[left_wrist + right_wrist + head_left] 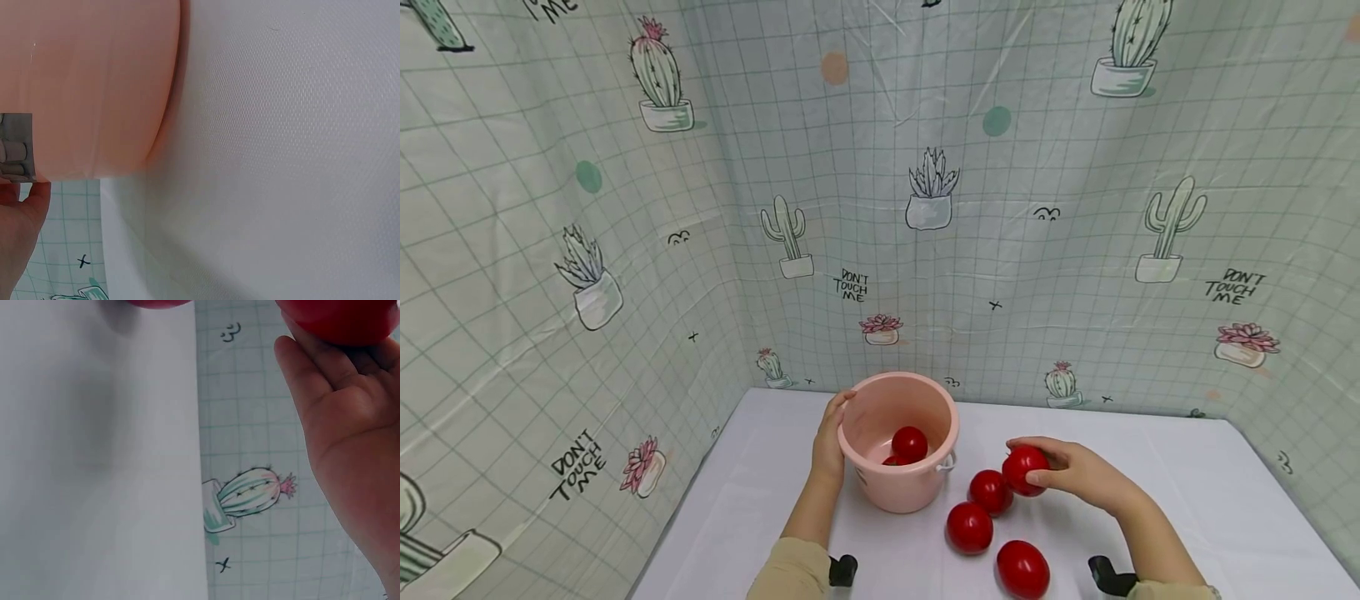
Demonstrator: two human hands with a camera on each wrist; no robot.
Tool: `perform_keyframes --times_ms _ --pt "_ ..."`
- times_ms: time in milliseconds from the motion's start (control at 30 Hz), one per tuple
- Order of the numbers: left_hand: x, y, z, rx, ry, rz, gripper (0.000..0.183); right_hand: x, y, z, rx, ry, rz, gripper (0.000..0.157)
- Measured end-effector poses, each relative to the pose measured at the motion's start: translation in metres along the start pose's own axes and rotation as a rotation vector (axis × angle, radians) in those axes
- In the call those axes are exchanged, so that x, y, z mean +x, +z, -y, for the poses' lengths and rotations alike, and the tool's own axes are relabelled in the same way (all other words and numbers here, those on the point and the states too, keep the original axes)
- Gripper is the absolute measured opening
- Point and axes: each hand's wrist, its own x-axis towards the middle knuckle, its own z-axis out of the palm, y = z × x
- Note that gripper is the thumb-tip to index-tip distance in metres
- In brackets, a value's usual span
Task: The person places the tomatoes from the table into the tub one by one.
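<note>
A pink bucket (pixel 898 492) stands on the table, with red balls (pixel 910 443) inside it. My left hand (pixel 829 446) grips the bucket's left side, fingertips at the rim. In the left wrist view, the bucket wall (pixel 94 75) fills the upper left, and the left hand (pixel 22 228) shows at its edge. To the right of the bucket, my right hand (pixel 1078 471) holds a shiny red ball (pixel 1024 471) between thumb and fingers. The right wrist view shows this ball (pixel 344 319) above the palm (pixel 356 437), above table height.
Three more red balls lie in front of the held one: one ball (pixel 990 492) close beside it, another (pixel 969 527) nearer, and a third (pixel 1022 570) nearest me. A white cloth covers the table (pixel 1150 492). Behind hangs a cactus-print curtain (pixel 1000 250).
</note>
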Motion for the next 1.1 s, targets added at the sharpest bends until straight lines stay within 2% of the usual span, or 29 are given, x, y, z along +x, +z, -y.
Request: perform_keyframes --times_ms 400,733,1100 --pt "0.001 -0.001 0.003 0.011 -0.007 0.008 0.041 0.014 -0.010 0.022 -0.031 -0.058 0.009 0.049" --pt "0.001 -0.002 0.004 0.015 -0.015 0.013 0.041 0.028 -0.019 0.046 -0.037 -0.050 -0.002 0.050" --pt "0.001 -0.002 0.002 0.004 -0.007 0.006 0.042 0.056 -0.021 0.079 -0.060 -0.095 0.023 0.051"
